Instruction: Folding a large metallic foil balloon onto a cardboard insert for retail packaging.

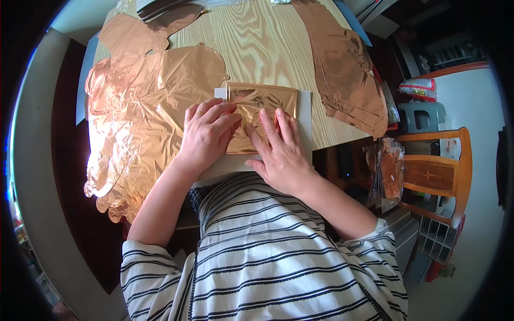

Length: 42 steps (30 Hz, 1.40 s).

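A folded copper-coloured foil balloon [251, 96] lies as a neat rectangle in front of me at the table's near edge. Beneath it, a white card [305, 115] sticks out on the right and along the near side. My left hand [206, 131], with a ring on one finger, has its bent fingers closed at the foil's left edge; the fingertips are partly hidden. Fingers spread, my right hand [281, 155] lies flat on the foil and presses its middle and right part.
Large unfolded copper foil balloons [155, 85] cover the table's left side, and another foil piece [348, 69] lies on the right. The wood-grain table [257, 43] ends near my waist. At the right stands a wooden chair [431, 174] with bagged foil [390, 174] beside it.
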Available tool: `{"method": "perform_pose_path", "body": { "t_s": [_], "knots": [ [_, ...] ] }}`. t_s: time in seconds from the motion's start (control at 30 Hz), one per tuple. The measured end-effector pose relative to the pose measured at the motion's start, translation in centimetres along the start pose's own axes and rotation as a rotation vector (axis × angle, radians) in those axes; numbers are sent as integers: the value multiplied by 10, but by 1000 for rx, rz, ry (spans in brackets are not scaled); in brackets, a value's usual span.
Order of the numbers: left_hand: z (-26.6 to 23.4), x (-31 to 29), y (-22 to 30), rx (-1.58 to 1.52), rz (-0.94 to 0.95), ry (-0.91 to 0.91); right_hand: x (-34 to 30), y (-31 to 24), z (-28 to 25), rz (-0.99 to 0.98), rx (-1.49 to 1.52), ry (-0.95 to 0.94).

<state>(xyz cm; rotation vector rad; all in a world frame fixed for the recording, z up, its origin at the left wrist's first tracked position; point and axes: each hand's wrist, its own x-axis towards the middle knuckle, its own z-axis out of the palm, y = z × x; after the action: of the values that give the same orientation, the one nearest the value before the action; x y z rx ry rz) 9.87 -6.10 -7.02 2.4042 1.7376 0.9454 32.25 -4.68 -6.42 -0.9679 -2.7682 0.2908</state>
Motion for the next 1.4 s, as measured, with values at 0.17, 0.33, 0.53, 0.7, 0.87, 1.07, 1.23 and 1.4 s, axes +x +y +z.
{"method": "perform_pose_path", "body": {
  "t_s": [0.17, 0.33, 0.53, 0.7, 0.87, 1.07, 1.23, 1.4],
  "knots": [
    [-2, -1, -6, -26, 0, -14, -2, 0, 3, 24, -22, -85],
    [-15, 0, -6, -32, 10, -158, -2, -3, -1, 36, -19, -119],
    [-16, -7, -10, -55, 19, -198, -5, -8, -2, 20, 7, -62],
    [-15, -7, -11, -25, 25, -179, -13, -29, 3, -3, 97, -83],
    [-16, -7, -11, -45, 13, -204, -23, -27, 5, 8, 115, -116],
    [-23, -7, -16, -58, 29, -281, -36, -21, 2, 6, 67, -130],
    [-23, -8, -13, -21, 28, -259, -57, -12, -6, 55, 20, -128],
    [-26, -7, -10, -31, 13, -304, -66, -11, -23, 106, 85, -123]
  ]
}}
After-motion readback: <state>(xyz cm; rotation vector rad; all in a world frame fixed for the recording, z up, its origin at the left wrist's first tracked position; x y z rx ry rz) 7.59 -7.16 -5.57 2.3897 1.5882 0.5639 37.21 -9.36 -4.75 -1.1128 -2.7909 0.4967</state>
